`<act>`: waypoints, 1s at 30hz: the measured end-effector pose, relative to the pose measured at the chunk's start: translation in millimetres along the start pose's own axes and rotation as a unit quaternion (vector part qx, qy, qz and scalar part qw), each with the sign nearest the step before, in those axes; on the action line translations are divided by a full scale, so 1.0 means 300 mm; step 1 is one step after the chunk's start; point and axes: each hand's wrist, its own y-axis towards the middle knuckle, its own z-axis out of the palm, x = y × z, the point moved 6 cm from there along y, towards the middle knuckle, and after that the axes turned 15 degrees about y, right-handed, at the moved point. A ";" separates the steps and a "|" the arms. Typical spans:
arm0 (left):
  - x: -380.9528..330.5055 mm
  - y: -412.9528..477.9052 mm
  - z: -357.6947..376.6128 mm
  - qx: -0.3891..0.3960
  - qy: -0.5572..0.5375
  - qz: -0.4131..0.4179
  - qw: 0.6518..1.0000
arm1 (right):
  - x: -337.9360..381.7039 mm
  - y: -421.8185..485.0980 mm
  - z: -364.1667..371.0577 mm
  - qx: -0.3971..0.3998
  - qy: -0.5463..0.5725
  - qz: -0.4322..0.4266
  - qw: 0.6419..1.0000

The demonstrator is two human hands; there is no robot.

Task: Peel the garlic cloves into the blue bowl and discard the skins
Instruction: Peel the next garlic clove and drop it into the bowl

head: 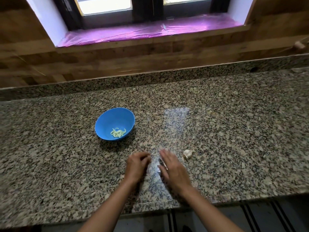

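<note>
**Both hands low on the granite, cloves in the bowl**

The left hand [138, 163] sat knuckles up with its fingers curled under. Whether anything was tucked inside, I couldn't tell. Close beside it the right hand [173, 169] was blurred, with its fingers straight and together over the granite counter [234, 131], gripping nothing. Just to the right of those fingertips lay a garlic piece [189, 154], skin on, touched by neither hand. Beyond the left fingers, well apart, stood the blue bowl [107, 118], with peeled cloves [118, 132] heaped in its bottom.
</note>
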 end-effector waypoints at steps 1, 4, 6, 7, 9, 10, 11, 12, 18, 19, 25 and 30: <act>0.015 0.014 -0.008 0.010 -0.029 -0.044 0.999 | 0.014 -0.003 0.033 0.041 -0.001 -0.004 0.999; 0.026 0.043 -0.009 0.112 -0.088 -0.123 0.982 | -0.015 0.013 0.084 0.112 -0.098 0.017 0.989; -0.008 0.027 0.010 0.212 -0.150 -0.136 0.956 | -0.041 0.014 0.092 0.126 -0.165 0.034 0.978; -0.020 0.025 0.014 0.235 -0.160 -0.138 0.949 | -0.054 0.012 0.099 0.132 -0.175 0.057 0.974; -0.033 0.039 0.014 0.242 -0.130 -0.125 0.953 | -0.067 0.011 0.107 0.144 -0.166 0.078 0.972; -0.036 0.048 0.016 0.236 -0.105 -0.111 0.960 | -0.075 0.006 0.115 0.151 -0.162 0.073 0.972; -0.039 0.053 0.015 0.230 -0.078 -0.096 0.965 | -0.068 0.004 0.115 0.155 -0.155 0.064 0.974; -0.041 0.056 0.018 0.222 -0.053 -0.079 0.970 | -0.063 0.004 0.117 0.153 -0.147 0.050 0.976; -0.016 0.027 0.015 0.180 -0.077 -0.057 0.979 | -0.051 0.003 0.103 0.153 -0.138 0.044 0.978; -0.010 0.023 0.012 0.183 -0.106 -0.071 0.975 | -0.052 0.005 0.104 0.150 -0.137 0.044 0.978; -0.042 0.019 0.011 0.153 -0.008 -0.047 0.987 | -0.058 0.002 0.109 0.157 -0.130 0.049 0.978; -0.064 0.005 0.015 0.099 0.075 -0.034 0.992 | -0.060 0.001 0.110 0.170 -0.126 0.055 0.976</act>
